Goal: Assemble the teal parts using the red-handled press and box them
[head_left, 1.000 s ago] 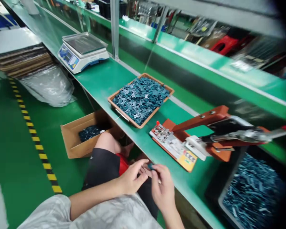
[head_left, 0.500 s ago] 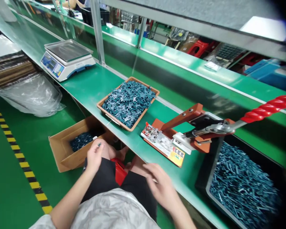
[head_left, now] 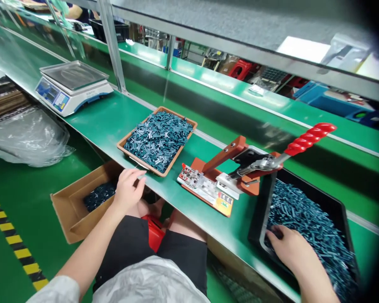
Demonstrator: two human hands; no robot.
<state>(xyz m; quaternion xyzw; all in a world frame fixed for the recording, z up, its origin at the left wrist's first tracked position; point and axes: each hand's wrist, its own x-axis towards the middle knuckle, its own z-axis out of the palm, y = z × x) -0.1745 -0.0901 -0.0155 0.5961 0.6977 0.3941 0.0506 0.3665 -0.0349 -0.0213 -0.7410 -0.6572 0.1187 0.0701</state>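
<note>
My left hand (head_left: 130, 189) is above the bench's front edge, just short of the brown tray (head_left: 121, 146). Its fingers are stretched out, thumb apart, and I see nothing in them. Heaped in that tray are small flat dark teal plastic pieces (head_left: 159, 136). On the right, my right hand (head_left: 289, 248) reaches over the near wall of a black bin (head_left: 261, 219). Its thumb and forefinger stand apart at the edge of a pile of slim teal plastic strips (head_left: 306, 214); the other fingertips are hidden. Between the hands stands a toggle-clamp fixture (head_left: 205, 185) with a raised red handle (head_left: 311, 139).
A weighing scale (head_left: 74, 86) stands farther left on the green bench (head_left: 94, 120). Below the bench edge, a cardboard box (head_left: 68, 206) holds more dark pieces. A metal post (head_left: 112, 50) rises behind the tray. Plastic wrap (head_left: 28, 134) hangs at left.
My right hand has moved from over my lap to the black bin. My left hand has risen towards the tray; the small teal piece at its fingertips no longer shows. The view has shifted.
</note>
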